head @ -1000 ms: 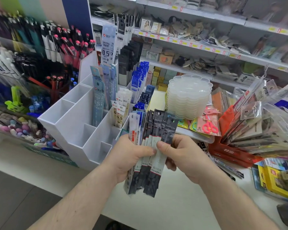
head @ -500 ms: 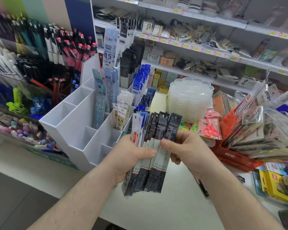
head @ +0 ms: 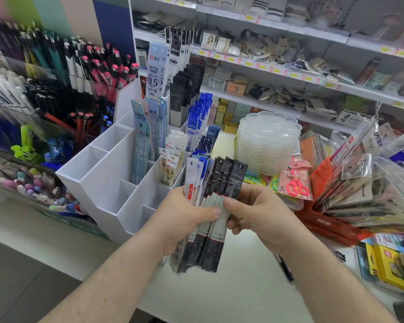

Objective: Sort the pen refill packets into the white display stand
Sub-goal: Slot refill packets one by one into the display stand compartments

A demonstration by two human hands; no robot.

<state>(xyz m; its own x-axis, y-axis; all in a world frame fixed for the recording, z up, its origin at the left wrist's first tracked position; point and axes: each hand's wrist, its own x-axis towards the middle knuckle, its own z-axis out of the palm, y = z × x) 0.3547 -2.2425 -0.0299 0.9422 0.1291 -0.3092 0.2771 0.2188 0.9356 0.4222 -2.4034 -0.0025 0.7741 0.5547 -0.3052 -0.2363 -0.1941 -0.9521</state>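
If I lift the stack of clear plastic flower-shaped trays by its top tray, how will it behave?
The stack of clear plastic flower-shaped trays looks thin-walled, so probably light. The trays seem only loosely nested, so the top one may lift off alone. The stack stands tall, so a push might tip it.

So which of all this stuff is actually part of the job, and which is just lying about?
Part of the job: refill packets held in left hand and right hand; white display stand.
Just lying about: clear trays, pink scissors, pens.
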